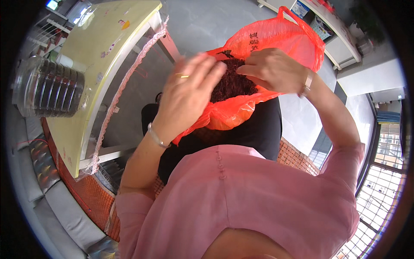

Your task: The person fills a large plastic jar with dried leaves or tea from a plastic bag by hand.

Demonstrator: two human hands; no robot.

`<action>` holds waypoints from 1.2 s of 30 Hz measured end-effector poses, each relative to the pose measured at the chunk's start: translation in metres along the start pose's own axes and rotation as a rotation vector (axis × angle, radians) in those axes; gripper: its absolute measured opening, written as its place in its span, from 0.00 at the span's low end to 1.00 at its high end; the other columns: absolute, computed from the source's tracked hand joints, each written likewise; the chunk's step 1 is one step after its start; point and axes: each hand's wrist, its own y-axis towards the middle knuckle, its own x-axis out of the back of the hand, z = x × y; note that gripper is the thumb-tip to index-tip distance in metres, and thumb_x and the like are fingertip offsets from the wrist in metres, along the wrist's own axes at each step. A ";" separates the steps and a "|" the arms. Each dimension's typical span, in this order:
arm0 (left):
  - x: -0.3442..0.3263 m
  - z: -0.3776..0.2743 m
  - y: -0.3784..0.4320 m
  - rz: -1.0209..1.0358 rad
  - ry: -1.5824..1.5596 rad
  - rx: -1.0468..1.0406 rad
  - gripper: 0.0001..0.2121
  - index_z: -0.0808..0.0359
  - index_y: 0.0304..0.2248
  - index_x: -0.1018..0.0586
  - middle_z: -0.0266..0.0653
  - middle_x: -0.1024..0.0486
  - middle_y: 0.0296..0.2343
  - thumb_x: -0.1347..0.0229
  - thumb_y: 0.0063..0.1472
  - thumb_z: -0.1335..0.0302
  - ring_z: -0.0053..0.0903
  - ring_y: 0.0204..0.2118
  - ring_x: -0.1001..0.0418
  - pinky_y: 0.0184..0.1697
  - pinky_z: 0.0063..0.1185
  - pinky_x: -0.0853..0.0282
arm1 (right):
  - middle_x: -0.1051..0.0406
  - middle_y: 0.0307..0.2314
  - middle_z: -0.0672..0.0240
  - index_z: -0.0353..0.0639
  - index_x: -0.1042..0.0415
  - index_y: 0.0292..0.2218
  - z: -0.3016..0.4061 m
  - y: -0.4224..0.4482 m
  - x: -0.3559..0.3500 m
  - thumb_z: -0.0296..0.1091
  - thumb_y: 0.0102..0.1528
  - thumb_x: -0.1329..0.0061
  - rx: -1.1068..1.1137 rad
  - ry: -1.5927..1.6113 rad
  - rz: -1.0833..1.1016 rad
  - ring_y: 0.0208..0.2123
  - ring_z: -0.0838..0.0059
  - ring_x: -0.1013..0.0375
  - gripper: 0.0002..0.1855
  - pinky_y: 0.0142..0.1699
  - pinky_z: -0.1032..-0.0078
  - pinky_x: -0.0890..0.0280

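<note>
A red plastic bag (233,115) lies across my lap with its mouth spread, and its side bears dark writing. Inside it is a dark, reddish-brown stringy or shredded mass (231,81). My left hand (189,87), blurred and with a ring on one finger, hovers over or rests on the mass at its left edge; whether it touches is not clear. At the right side of the mass is my right hand (271,69), its fingertips drawn together at the dark material. What those fingertips pinch, if anything, is hidden by the hand.
On my left stands a pale yellow table (119,35) with a pink lace-edged clear cover. A large ribbed clear plastic jar (51,87) with dark contents sits on it. Grey sofa cushions (69,210) are at lower left, a white shelf unit (346,42) at upper right.
</note>
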 end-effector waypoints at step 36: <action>-0.074 0.004 -0.024 0.559 -0.144 0.024 0.23 0.66 0.41 0.21 0.46 0.23 0.38 0.48 0.63 0.52 0.43 0.54 0.31 0.65 0.47 0.51 | 0.28 0.45 0.58 0.38 0.26 0.46 -0.031 -0.042 -0.116 0.35 0.62 0.57 -0.609 0.688 0.558 0.49 0.65 0.28 0.16 0.55 0.69 0.33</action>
